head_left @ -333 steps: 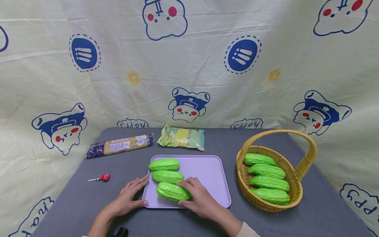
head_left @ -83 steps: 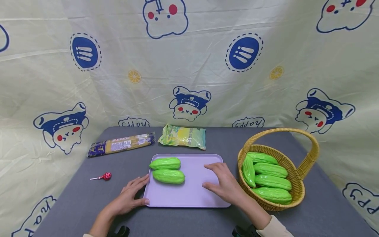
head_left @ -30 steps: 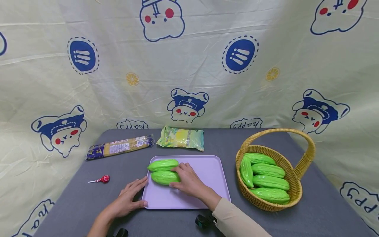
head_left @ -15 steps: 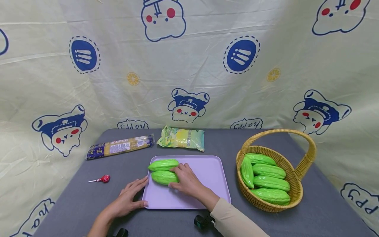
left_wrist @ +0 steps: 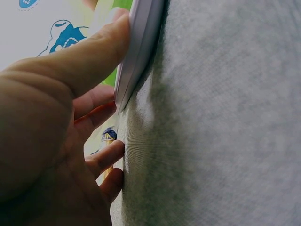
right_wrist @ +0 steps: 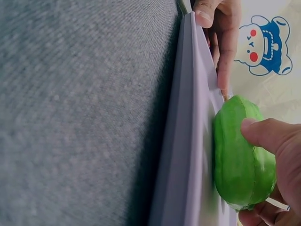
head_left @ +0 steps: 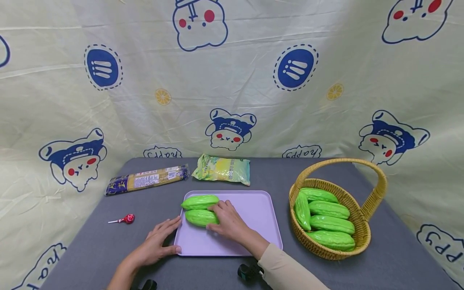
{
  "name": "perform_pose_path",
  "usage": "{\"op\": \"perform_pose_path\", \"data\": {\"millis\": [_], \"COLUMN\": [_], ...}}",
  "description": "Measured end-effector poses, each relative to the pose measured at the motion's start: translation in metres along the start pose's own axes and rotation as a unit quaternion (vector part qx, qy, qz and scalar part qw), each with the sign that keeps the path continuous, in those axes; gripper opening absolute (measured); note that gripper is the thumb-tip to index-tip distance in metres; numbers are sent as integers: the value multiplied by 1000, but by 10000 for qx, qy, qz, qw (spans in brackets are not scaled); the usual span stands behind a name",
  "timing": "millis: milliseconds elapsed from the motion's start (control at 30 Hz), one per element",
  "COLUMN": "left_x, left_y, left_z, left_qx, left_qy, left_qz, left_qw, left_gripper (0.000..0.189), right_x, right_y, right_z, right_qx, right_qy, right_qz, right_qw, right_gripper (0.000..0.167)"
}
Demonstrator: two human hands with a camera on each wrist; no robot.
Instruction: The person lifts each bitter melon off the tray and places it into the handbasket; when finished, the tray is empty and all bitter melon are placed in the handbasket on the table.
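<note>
Two green bitter melons lie side by side at the left of a lilac tray (head_left: 250, 233). My right hand (head_left: 230, 221) grips the right end of the front bitter melon (head_left: 200, 218). In the right wrist view the thumb presses on this bitter melon (right_wrist: 242, 160) and the fingers curl at its end. The rear bitter melon (head_left: 199, 201) lies just behind. My left hand (head_left: 156, 240) rests at the tray's left edge, fingers extended, thumb at the near corner. The left wrist view shows its thumb over the tray rim (left_wrist: 138, 52).
A wicker basket (head_left: 331, 254) with a tall handle stands to the right, holding several bitter melons (head_left: 328, 209). Behind the tray lie a noodle packet (head_left: 146, 180) and a green-yellow bag (head_left: 222, 169). A red lollipop (head_left: 128, 218) lies at the left on the grey table (head_left: 203, 274).
A third bitter melon has moved from the tray into the basket's left side. My right hand has come back leftward and taken hold of the front one. My left hand stays put.
</note>
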State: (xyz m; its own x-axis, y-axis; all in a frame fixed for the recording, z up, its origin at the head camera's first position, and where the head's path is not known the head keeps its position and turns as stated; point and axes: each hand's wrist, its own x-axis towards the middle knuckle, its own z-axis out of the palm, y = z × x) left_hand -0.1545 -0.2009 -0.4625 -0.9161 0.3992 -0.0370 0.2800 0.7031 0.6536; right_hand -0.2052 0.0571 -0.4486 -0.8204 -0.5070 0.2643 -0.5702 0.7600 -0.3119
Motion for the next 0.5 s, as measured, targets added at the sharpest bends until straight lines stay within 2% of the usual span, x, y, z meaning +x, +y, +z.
{"op": "perform_pose_path", "data": {"millis": [267,500], "left_x": [-1,0], "left_y": [1,2], "left_z": [1,0], "left_qx": [-29,-19], "left_qy": [63,68], "left_qz": [32,3], "left_qw": [10000,10000], "left_gripper": [78,78], "right_x": [-10,-19], "right_y": [-1,0], "right_z": [-7,-19], "right_qx": [-61,-53], "right_qy": [278,354], "right_qz": [-262,-406], "right_qw": [9993,9985], "right_gripper": [51,52]}}
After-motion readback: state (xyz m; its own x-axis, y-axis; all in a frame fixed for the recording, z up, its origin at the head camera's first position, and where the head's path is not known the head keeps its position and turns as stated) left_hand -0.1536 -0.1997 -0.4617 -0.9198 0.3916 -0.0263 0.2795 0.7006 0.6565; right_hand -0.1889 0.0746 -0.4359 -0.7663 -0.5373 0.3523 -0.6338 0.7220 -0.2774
